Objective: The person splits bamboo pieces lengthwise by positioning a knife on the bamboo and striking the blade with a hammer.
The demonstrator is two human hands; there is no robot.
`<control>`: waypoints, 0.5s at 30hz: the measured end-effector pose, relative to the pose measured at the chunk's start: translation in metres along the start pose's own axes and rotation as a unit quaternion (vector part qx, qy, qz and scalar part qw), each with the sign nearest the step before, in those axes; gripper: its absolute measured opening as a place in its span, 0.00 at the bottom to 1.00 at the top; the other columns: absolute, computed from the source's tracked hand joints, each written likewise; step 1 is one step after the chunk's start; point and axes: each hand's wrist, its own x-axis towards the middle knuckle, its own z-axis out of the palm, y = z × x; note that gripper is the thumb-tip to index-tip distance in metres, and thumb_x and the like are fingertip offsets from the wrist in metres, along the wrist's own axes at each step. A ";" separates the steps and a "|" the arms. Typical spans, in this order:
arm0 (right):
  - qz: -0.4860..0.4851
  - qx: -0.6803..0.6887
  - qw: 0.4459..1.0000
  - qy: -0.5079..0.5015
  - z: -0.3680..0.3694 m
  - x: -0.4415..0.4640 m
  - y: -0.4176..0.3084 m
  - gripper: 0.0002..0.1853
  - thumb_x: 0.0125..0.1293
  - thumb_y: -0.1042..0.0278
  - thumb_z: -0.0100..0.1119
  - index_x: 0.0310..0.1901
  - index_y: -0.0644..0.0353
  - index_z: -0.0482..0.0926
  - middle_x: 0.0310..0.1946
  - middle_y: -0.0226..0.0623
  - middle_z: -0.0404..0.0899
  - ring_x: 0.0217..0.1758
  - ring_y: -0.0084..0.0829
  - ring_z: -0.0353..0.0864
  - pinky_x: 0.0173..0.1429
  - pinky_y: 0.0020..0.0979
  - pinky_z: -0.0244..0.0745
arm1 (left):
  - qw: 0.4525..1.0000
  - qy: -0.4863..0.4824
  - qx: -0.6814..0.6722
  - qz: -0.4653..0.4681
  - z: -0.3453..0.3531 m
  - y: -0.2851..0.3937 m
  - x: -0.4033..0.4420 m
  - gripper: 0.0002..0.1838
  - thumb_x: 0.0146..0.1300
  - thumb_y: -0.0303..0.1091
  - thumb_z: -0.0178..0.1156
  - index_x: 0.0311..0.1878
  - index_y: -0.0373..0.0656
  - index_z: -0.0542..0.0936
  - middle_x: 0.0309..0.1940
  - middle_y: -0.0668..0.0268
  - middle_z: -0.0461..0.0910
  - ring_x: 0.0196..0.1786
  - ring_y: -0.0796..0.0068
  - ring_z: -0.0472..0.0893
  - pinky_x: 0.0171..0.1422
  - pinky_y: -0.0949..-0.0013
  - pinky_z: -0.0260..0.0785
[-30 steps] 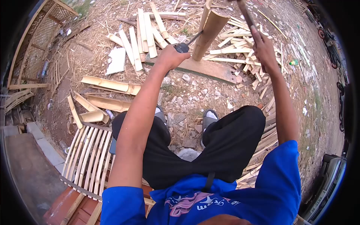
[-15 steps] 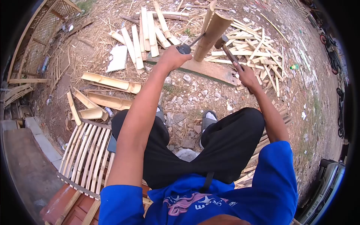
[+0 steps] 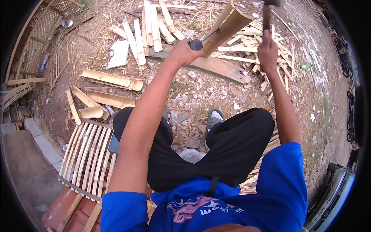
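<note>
My left hand [image 3: 183, 54] is closed around the black handle of a knife [image 3: 196, 45]. Its thin blade runs into an upright bamboo piece [image 3: 228, 31], which is split apart at the top and leans to the right. Below the bamboo lies a wooden plank [image 3: 222, 70] on the ground. My right hand [image 3: 267, 54] grips a hammer [image 3: 266, 18] by its handle, raised to the right of the bamboo. The hammer head is partly cut off at the top of the view.
Thin split strips [image 3: 284, 62] lie heaped on the right. Wider bamboo pieces [image 3: 155, 33] are spread beyond my left hand, with curved halves [image 3: 112, 79] nearer my left knee. A slatted bamboo frame [image 3: 87, 160] is at lower left. Stones litter the ground by my feet.
The hammer has gone up and to the right, away from the bamboo. The bamboo piece leans further right, and my left hand has shifted slightly right with the knife.
</note>
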 end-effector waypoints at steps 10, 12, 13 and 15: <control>0.073 -0.207 0.963 -0.159 -0.003 -0.022 -0.019 0.36 0.70 0.34 0.48 0.49 0.68 0.79 0.31 0.50 0.81 0.36 0.44 0.79 0.46 0.41 0.72 | 1.000 -0.002 -0.014 0.004 0.003 -0.014 0.000 0.25 0.50 0.47 0.68 0.47 0.38 0.83 0.35 0.58 0.84 0.38 0.63 0.83 0.48 0.62 0.74; 0.081 -0.143 0.978 -0.126 -0.016 -0.009 -0.038 0.37 0.69 0.31 0.49 0.50 0.67 0.80 0.25 0.39 0.74 0.30 0.30 0.74 0.36 0.35 0.68 | 1.000 -0.005 -0.006 0.001 0.004 -0.018 0.006 0.25 0.50 0.48 0.68 0.47 0.39 0.83 0.35 0.58 0.84 0.39 0.63 0.83 0.48 0.62 0.74; 0.072 -0.126 0.984 -0.101 -0.025 -0.002 -0.056 0.36 0.69 0.29 0.49 0.46 0.63 0.79 0.21 0.24 0.68 0.22 0.19 0.67 0.24 0.25 0.62 | 1.000 -0.006 -0.007 -0.003 0.003 -0.017 0.004 0.26 0.50 0.48 0.68 0.48 0.39 0.83 0.35 0.58 0.84 0.39 0.63 0.83 0.48 0.62 0.74; -0.025 -0.032 0.999 -0.030 -0.043 0.011 -0.086 0.31 0.72 0.33 0.48 0.38 0.59 0.77 0.18 0.19 0.65 0.17 0.13 0.64 0.17 0.20 0.58 | 1.000 -0.010 -0.011 -0.010 -0.001 -0.012 0.000 0.26 0.50 0.48 0.67 0.48 0.40 0.83 0.35 0.58 0.84 0.39 0.63 0.83 0.49 0.62 0.74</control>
